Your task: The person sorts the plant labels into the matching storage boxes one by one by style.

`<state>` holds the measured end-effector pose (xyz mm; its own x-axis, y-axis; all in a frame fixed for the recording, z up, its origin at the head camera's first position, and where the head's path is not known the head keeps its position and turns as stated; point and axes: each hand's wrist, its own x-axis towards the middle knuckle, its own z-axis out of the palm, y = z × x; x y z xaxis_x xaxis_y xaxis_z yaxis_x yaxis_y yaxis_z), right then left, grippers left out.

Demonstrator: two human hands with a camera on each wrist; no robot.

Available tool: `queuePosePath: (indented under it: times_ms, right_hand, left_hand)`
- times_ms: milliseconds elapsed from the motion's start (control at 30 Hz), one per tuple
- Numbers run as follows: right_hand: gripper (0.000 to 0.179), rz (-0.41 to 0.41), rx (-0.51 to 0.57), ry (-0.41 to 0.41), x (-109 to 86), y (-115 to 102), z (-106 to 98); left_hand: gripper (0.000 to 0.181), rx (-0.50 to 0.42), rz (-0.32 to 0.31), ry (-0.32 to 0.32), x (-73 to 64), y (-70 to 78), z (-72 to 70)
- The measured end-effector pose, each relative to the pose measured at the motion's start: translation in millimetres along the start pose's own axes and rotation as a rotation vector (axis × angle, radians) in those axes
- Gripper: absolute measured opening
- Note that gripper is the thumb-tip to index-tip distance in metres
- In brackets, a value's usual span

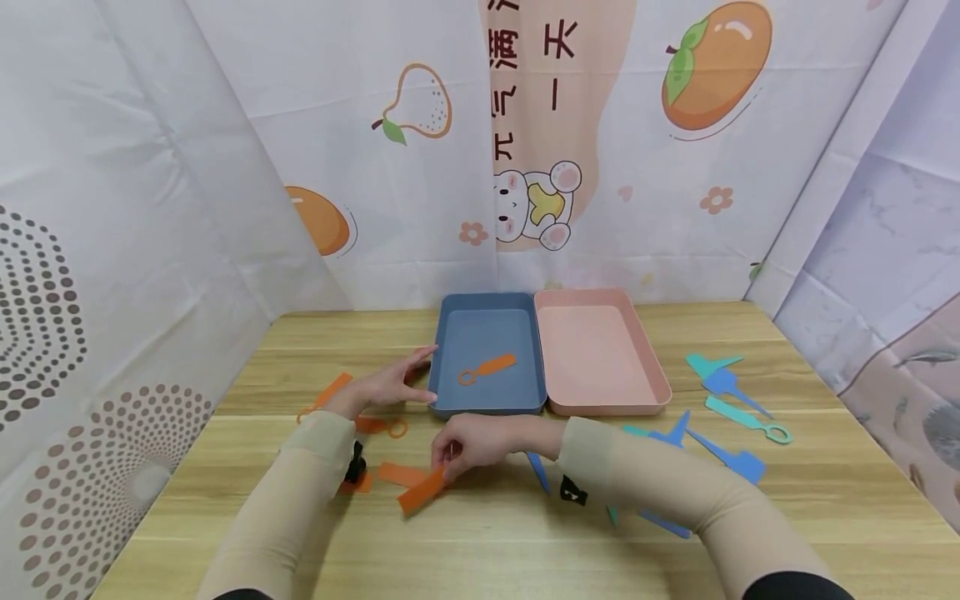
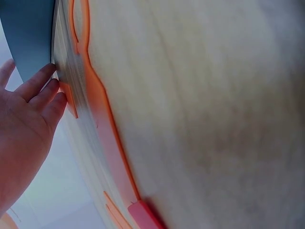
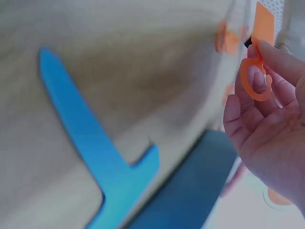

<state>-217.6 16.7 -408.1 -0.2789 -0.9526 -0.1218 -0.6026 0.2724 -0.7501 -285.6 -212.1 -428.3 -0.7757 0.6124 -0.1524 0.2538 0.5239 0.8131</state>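
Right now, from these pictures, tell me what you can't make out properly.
- Head view: the right hand hides one end of the orange tag it pinches.
- Head view: the right sleeve hides how far the green piece runs underneath.
- Left wrist view: the bottom edge cuts off the red piece, so its full shape doesn't show.
- Right wrist view: the bottom edge cuts off the blue tag.
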Motion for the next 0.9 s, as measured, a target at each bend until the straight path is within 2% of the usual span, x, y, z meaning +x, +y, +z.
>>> queuePosePath:
  times_ms: [167, 300, 500, 800, 900]
  right_hand:
    - [0.004, -0.027, 0.014, 0.014, -11.4, -1.4, -17.0]
    - [0.005, 0.024, 0.023, 0.038, -20.1, -1.6, -31.6]
    - [0.006, 0.05, -0.009, 0.076, -29.9, -3.6, -54.8]
    - [0.006, 0.105, -0.014, 0.101, -38.8, -0.5, -84.5]
    - [0.006, 0.13, -0.017, 0.13, -41.5, 1.6, -93.1]
  left_hand:
    - [0.091, -0.006, -0.014, -0.003, -1.5, 1.3, 0.3]
    - [0.091, -0.003, -0.016, -0.003, -2.6, 4.0, 0.4]
    - [0.091, -0.005, -0.009, 0.006, -1.2, 1.6, 0.0]
    - [0.093, 0.003, -0.049, 0.011, -0.8, 2.7, 0.3]
    - [0.093, 0.011, -0.045, 0.009, -1.2, 2.7, -0.2]
